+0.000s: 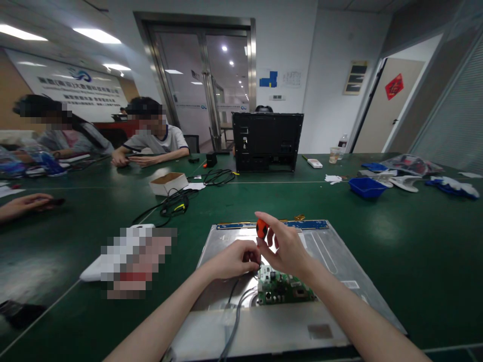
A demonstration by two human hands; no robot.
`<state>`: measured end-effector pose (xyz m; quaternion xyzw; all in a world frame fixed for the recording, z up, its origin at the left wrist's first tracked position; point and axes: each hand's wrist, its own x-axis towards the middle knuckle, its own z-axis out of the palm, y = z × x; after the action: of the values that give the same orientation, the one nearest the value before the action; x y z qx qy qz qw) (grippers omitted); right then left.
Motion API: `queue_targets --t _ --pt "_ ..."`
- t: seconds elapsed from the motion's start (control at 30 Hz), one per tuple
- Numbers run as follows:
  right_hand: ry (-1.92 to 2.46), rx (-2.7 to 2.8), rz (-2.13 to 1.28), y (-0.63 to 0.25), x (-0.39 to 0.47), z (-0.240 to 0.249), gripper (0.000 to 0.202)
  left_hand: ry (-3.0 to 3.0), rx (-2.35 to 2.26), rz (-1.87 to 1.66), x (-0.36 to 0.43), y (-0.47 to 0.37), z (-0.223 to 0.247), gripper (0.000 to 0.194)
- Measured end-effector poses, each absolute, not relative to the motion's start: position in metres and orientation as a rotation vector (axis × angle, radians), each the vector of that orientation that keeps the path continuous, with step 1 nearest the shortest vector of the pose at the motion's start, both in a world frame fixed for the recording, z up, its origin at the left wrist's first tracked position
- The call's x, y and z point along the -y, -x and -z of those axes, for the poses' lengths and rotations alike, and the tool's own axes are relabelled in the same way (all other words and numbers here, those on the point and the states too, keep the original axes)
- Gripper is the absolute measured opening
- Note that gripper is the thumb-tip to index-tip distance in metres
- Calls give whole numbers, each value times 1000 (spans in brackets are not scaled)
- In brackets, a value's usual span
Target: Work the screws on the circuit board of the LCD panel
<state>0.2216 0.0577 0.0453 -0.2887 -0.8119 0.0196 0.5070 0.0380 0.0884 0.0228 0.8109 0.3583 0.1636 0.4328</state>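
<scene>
My right hand (289,246) grips the orange and black handle of a screwdriver (261,229), which stands roughly upright over a green circuit board (283,287). Close beside it, my left hand (239,259) is closed in a pinch at the board's upper left corner; what sits between those fingertips is hidden. The board lies on the silvery metal back of a flat display panel (335,261), lying flat on the table. A narrow blue circuit strip (245,226) runs along the panel's far edge. Grey cables (237,319) cross the panel to the left of the board.
Beyond the panel, a black monitor housing (267,143) stands upright on the green table (302,198). To the left are a small open box (168,183), coiled black cables (171,203) and a white object (92,266). A blue tray (367,187) sits right. Co-workers sit at far left.
</scene>
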Motion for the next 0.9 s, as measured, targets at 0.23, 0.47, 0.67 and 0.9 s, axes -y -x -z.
queue_targets --t 0.23,0.47,0.67,0.9 --pt "713 1943 -3 -221 -60 -45 45 -2040 -901 -409 -87 -40 -27 7" --pt "732 1963 -29 -222 -59 -45 50 -2047 -901 -417 -87 -39 -26 10" --pt "690 1976 -83 -223 -56 -48 58 -2046 -887 -386 -91 -39 -21 8" --pt "697 1947 -56 -222 -59 -44 50 -2053 -891 -379 -90 -38 -24 8"
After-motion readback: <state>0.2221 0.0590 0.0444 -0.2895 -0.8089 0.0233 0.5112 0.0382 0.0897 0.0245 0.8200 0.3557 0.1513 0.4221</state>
